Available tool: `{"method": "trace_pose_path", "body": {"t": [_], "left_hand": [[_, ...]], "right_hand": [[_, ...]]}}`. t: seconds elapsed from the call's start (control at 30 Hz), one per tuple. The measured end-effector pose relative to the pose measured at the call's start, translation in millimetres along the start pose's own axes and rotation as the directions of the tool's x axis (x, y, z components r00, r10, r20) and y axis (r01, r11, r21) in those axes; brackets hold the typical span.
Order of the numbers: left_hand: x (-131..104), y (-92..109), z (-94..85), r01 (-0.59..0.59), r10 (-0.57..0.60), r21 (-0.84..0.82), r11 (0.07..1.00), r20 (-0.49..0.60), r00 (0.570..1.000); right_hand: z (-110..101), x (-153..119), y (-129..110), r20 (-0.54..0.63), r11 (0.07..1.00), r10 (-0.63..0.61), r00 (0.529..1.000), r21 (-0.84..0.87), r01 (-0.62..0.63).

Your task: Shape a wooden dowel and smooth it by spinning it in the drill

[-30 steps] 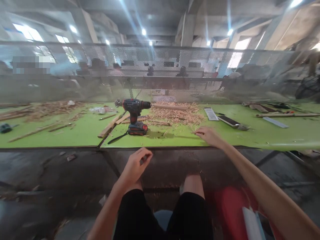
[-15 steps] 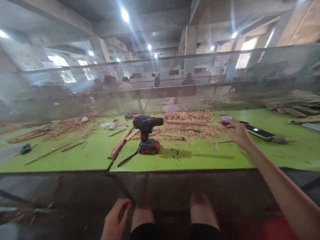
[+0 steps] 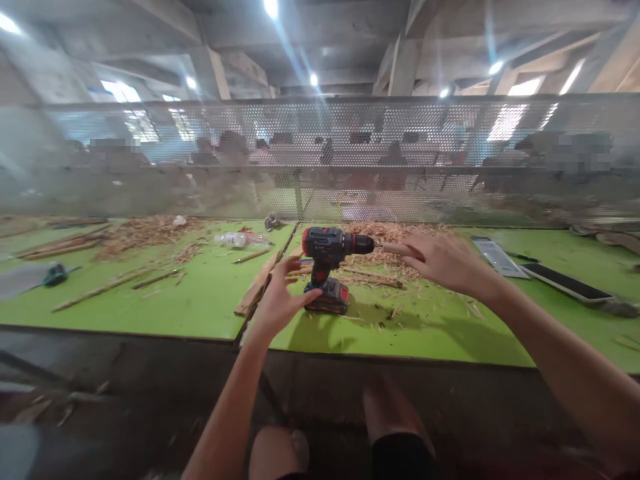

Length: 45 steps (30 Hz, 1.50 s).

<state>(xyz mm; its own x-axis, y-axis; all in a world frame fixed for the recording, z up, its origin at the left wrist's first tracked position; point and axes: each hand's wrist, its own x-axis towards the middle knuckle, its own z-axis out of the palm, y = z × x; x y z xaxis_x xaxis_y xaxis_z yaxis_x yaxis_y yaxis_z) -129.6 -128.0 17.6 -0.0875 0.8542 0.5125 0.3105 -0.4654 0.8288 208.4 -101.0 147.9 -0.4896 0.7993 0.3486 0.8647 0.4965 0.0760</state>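
Note:
A black and red cordless drill (image 3: 324, 245) stands upright on its battery on the green table (image 3: 165, 317), its chuck facing right. A round wooden stick (image 3: 395, 249) sticks out of the chuck, level with the tabletop. My right hand (image 3: 440, 263) is closed over the stick, and its fingers hide most of the far part. Beside the drill's handle, my left hand (image 3: 280, 297) has its fingers and thumb apart. The thumb tip overlaps the battery; whether it touches, I cannot tell.
Wood shavings (image 3: 385, 232) lie behind the drill. A phone (image 3: 567, 283) and a flat clear package (image 3: 500, 257) are at the right. Wooden strips (image 3: 257, 287), a plastic bottle (image 3: 243, 239) and thin sticks (image 3: 105, 290) lie leftward. A perforated metal screen (image 3: 350, 140) borders the back.
My left hand has risen from near my lap to the drill's handle. My right hand has moved onto the wooden stick and closed on it. The camera view has shifted slightly.

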Motion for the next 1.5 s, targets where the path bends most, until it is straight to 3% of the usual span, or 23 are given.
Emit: {"method": "trace_pose_path", "body": {"t": [0.07, 0.13, 0.2, 0.3, 0.33, 0.67, 0.9, 1.0, 1.17, 1.33, 1.43, 1.5], "left_hand": [[30, -7, 10.8, 0.115, -0.069, -0.232, 0.966, 0.194, 0.978], [52, -12, 19.5, 0.236, -0.097, -0.365, 0.901, 0.36, 0.928], [67, -14, 25.3, 0.316, -0.101, -0.383, 0.868, 0.487, 0.868], [79, -9, 30.2, 0.328, -0.063, -0.309, 0.893, 0.634, 0.77], [81, -7, 31.3, 0.324, -0.062, -0.29, 0.901, 0.651, 0.757], [78, -2, 41.1, 0.314, -0.13, -0.23, 0.921, 0.578, 0.806], [80, -7, 39.3, 0.275, -0.122, -0.181, 0.944, 0.584, 0.802], [80, -17, 40.8, 0.254, -0.074, -0.237, 0.938, 0.578, 0.813], [79, -21, 43.7, 0.259, -0.038, -0.3, 0.918, 0.584, 0.811], [78, -16, 43.8, 0.249, -0.002, -0.354, 0.901, 0.573, 0.82], [76, -14, 42.9, 0.241, -0.001, -0.347, 0.906, 0.569, 0.823], [76, -12, 42.5, 0.24, -0.012, -0.331, 0.913, 0.565, 0.825]], "right_hand": [[2, 6, 0, 0.0, 0.999, 0.032, 0.999, 0.014, -0.032], [4, 11, 2, 0.004, 0.999, 0.035, 0.999, 0.03, -0.035], [6, 15, 2, 0.001, 0.999, 0.039, 0.999, 0.029, -0.039], [10, 19, 1, -0.011, 0.998, 0.065, 0.998, -0.01, -0.065], [10, 20, 0, -0.004, 0.997, 0.069, 0.998, -0.027, -0.069], [-2, 31, -7, 0.141, 0.987, -0.064, 0.988, -0.14, 0.084], [-8, 30, -20, 0.247, 0.976, 0.016, 0.969, -0.213, 0.038], [-16, 18, -11, 0.169, 0.993, -0.013, 0.986, -0.117, 0.033], [-24, -14, 39, -0.058, 0.993, -0.092, 0.994, 0.074, 0.096], [-17, -45, 75, -0.172, 0.92, 0.096, 0.98, 0.392, -0.022], [-7, -57, 80, -0.149, 0.803, 0.193, 0.97, 0.591, -0.069], [-2, -60, 80, -0.196, 0.716, 0.227, 0.954, 0.697, -0.028]]}}
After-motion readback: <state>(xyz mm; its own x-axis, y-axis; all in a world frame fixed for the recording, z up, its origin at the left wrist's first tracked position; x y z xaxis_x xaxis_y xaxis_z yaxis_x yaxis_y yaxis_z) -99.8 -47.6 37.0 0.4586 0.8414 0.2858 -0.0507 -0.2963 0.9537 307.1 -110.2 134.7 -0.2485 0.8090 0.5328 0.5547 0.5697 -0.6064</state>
